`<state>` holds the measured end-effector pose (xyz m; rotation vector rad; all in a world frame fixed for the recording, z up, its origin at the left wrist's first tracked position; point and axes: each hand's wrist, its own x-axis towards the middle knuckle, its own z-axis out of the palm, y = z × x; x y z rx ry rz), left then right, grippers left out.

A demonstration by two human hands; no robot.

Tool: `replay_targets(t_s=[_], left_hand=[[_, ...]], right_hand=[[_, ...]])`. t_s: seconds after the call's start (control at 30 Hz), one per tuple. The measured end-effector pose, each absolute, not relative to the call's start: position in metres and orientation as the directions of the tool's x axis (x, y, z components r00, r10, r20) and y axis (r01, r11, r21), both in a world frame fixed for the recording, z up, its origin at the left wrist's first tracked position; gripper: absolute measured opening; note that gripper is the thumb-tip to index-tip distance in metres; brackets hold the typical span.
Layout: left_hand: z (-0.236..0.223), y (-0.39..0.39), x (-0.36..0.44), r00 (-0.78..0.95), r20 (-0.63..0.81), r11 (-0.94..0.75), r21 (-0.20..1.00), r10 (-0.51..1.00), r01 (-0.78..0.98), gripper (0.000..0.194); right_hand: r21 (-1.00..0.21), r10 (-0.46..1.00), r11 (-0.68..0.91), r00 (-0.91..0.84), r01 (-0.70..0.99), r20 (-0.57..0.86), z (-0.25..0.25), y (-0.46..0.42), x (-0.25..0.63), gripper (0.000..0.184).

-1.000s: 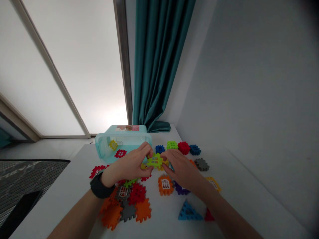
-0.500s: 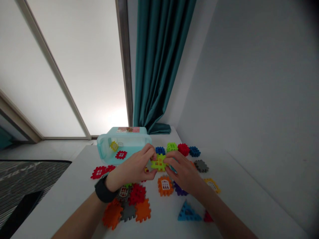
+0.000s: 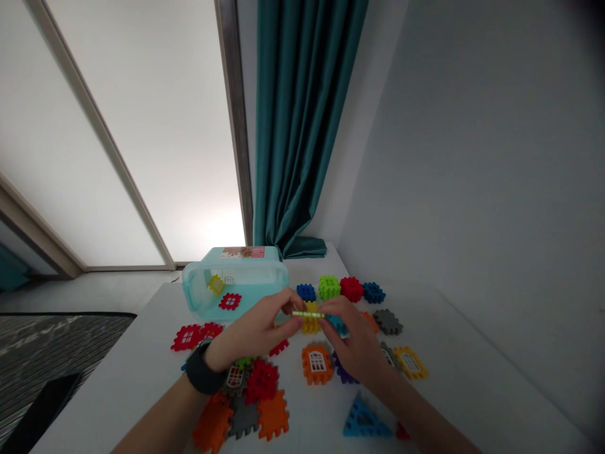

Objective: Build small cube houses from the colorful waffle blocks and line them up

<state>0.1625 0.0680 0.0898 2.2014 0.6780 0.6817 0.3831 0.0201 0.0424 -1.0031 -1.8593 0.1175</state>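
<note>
Lower centre, the left hand [image 3: 258, 326] and right hand [image 3: 353, 343] pinch a yellow-green notched tile [image 3: 308, 314] edge-on. Uneven fingertip pressure could make it slip.

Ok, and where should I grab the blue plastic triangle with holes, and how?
Perhaps pinch the blue plastic triangle with holes across its far tip, coming down from its left: it narrows there, and the right forearm passes close on its right.

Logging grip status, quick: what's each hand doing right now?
Left hand: closed, pinching one end of the flat yellow-green plastic tile.
Right hand: closed, pinching its other end.
</note>
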Motion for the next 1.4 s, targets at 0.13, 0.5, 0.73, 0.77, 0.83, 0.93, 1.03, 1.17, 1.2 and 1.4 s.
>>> replay_targets(t_s=[0.13, 0.5, 0.73, 0.77, 0.83, 0.93, 1.03, 1.17, 1.2, 1.4], left_hand=[[0.075, 0.075, 0.169, 0.693, 0.128, -0.313, 0.938, 0.709, 0.147, 0.022], [0.067, 0.071, 0.174, 0.661, 0.369, -0.749, 0.443, 0.653, 0.492, 0.049], [0.068, 0.069, 0.177, 0.641, 0.514, -0.804, 0.193, 0.571, 0.562, 0.053], [0.069, 0.069, 0.177, 0.641, 0.521, -0.806, 0.176, 0.563, 0.565, 0.051], [0.07, 0.069, 0.176, 0.649, 0.525, -0.809, 0.145, 0.551, 0.569, 0.047], [0.072, 0.069, 0.174, 0.668, 0.529, -0.821, 0.107, 0.524, 0.561, 0.045], [0.072, 0.069, 0.174, 0.685, 0.549, -0.853, 0.104, 0.478, 0.512, 0.044], [0.068, 0.069, 0.176, 0.67, 0.61, -0.88, 0.101, 0.423, 0.463, 0.045], [0.067, 0.069, 0.177, 0.669, 0.619, -0.883, 0.087, 0.411, 0.462, 0.045], [0.067, 0.069, 0.175, 0.692, 0.628, -0.905, 0.048, 0.356, 0.422, 0.045]], right_hand=[[-0.862, 0.905, 0.372, 0.072, 0.344, 0.419, 0.039, 0.024, 0.378, 0.02], [-0.943, 0.951, 0.224, 0.158, 0.245, 0.266, 0.039, 0.024, 0.377, 0.033], [-0.96, 0.949, 0.218, 0.191, 0.177, 0.251, 0.041, 0.019, 0.37, 0.03], [-0.963, 0.949, 0.22, 0.196, 0.153, 0.247, 0.041, 0.019, 0.369, 0.029], [-0.972, 0.956, 0.213, 0.187, 0.096, 0.228, 0.041, 0.02, 0.368, 0.029], [-0.98, 0.967, 0.195, 0.162, 0.031, 0.197, 0.045, 0.023, 0.37, 0.03], [-0.983, 0.976, 0.176, 0.121, 0.051, 0.181, 0.052, 0.025, 0.377, 0.029], [-0.976, 0.977, 0.191, 0.071, 0.103, 0.199, 0.061, 0.026, 0.389, 0.026], [-0.973, 0.977, 0.197, 0.057, 0.118, 0.205, 0.063, 0.026, 0.391, 0.024], [-0.979, 0.983, 0.171, -0.094, 0.114, 0.161, 0.067, 0.025, 0.398, 0.015]])
